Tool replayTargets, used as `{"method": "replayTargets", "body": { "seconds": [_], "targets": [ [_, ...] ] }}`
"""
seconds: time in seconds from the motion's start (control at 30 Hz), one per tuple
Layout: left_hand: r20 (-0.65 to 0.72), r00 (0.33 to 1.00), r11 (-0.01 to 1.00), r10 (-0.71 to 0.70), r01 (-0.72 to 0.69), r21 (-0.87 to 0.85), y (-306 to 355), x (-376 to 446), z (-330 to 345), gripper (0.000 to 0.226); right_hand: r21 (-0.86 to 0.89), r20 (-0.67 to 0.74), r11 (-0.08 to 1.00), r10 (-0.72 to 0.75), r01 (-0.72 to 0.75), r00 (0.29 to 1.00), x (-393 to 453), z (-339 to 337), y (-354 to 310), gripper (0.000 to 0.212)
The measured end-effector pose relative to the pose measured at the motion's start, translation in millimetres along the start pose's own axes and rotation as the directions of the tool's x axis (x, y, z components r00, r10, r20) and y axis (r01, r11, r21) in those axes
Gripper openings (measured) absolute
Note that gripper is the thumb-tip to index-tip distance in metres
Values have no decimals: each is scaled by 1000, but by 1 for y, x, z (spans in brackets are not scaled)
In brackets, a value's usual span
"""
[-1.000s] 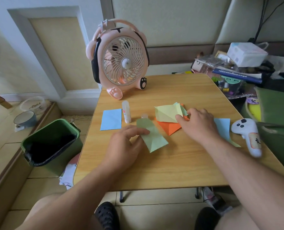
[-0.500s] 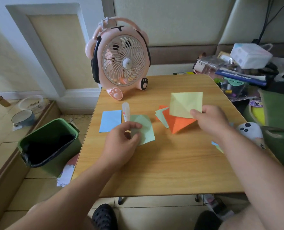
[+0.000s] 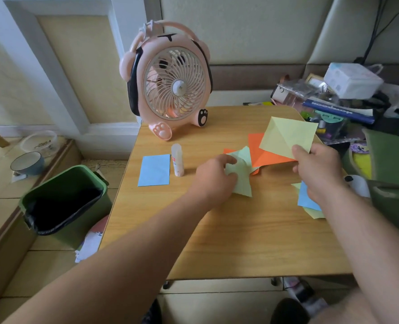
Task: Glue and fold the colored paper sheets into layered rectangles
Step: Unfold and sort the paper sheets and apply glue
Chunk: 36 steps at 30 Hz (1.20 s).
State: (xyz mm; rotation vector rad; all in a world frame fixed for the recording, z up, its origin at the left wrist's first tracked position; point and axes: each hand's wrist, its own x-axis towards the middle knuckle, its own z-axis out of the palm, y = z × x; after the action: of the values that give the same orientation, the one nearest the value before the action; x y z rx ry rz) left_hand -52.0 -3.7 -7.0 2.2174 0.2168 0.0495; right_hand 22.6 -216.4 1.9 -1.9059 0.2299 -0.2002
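My right hand [image 3: 316, 170] pinches a creased pale yellow sheet [image 3: 287, 136] by its lower corner and holds it lifted above the wooden table [image 3: 217, 230]. Under it lies an orange sheet [image 3: 261, 150]. My left hand [image 3: 213, 176] grips a folded light green paper [image 3: 241, 171] near the table's middle. A folded blue rectangle [image 3: 154, 170] lies flat at the left, with a white glue stick [image 3: 177, 160] standing upright beside it. More blue and yellow-green sheets [image 3: 307, 202] lie partly hidden under my right forearm.
A pink desk fan [image 3: 170, 83] stands at the table's back edge. A green bin [image 3: 63, 204] sits on the floor at the left. A green bag [image 3: 392, 178], a white toy [image 3: 357, 185] and cluttered boxes [image 3: 348, 94] crowd the right side.
My left hand has carried the green paper rightward, away from the glue stick toward the orange sheet. My right hand has lifted the yellow sheet off the pile and keeps it raised.
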Motion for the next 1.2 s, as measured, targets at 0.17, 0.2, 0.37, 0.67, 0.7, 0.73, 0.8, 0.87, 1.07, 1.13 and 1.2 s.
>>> {"method": "replayTargets", "body": {
  "seconds": [0.17,0.2,0.37,0.67,0.7,0.73,0.8,0.87,1.07,1.13,1.2],
  "targets": [
    [-42,999,995,20,-25,-101,-1,2,0,58,31,35,999,9,-10,999,-4,-3,2,14],
    [-46,999,988,21,-28,-153,-4,0,0,54,43,47,999,6,-8,999,-5,-4,1,13],
    [-11,1000,896,-1,-4,-444,-22,-20,-11,49,86,240,996,-11,-10,971,-20,0,-1,12],
    [189,982,938,28,40,-343,-43,-68,-88,47,-21,677,961,-191,277,711,-93,51,-17,14],
    [176,984,967,36,10,-255,-47,-70,-90,32,-18,678,958,-198,285,708,-96,55,-19,19],
    [152,988,987,36,-11,-163,-49,-74,-92,16,-17,682,960,-193,279,705,-97,58,-20,24],
    [129,991,998,31,-24,-52,-57,-78,-93,12,-14,686,967,-177,256,706,-97,61,-20,29],
    [109,994,1000,14,-11,-26,-65,-80,-92,23,-20,680,969,-167,246,714,-97,63,-19,29],
    [45,997,992,-58,63,-107,-77,-83,-95,10,-197,624,945,-85,262,777,-81,65,-9,20],
    [24,996,987,-83,85,-134,-79,-85,-95,48,-366,575,844,-125,391,808,-74,61,-9,22],
    [19,998,991,-64,66,-119,-81,-86,-95,76,-439,536,794,-144,421,832,-69,57,-10,22]
  ]
}}
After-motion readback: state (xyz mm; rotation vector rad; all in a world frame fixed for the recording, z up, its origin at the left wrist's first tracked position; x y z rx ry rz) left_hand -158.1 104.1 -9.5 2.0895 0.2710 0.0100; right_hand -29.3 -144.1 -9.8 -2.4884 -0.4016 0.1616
